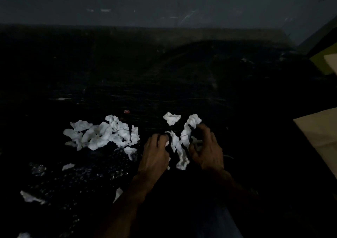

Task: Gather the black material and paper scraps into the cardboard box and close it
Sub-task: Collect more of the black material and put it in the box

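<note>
The scene is very dark. Black material (164,84) covers the floor in front of me. White crumpled paper scraps (102,135) lie in a heap at the left, with a loose one (171,118) further back. My left hand (155,155) and my right hand (207,150) are side by side, fingers curled around a twisted strip of white paper (182,146) between them. A pale cardboard box flap (321,132) shows at the right edge.
More small scraps (31,197) lie scattered at the lower left on shiny black plastic (82,175). A tiny red bit (126,111) sits behind the heap. A grey wall (164,4) closes the far side.
</note>
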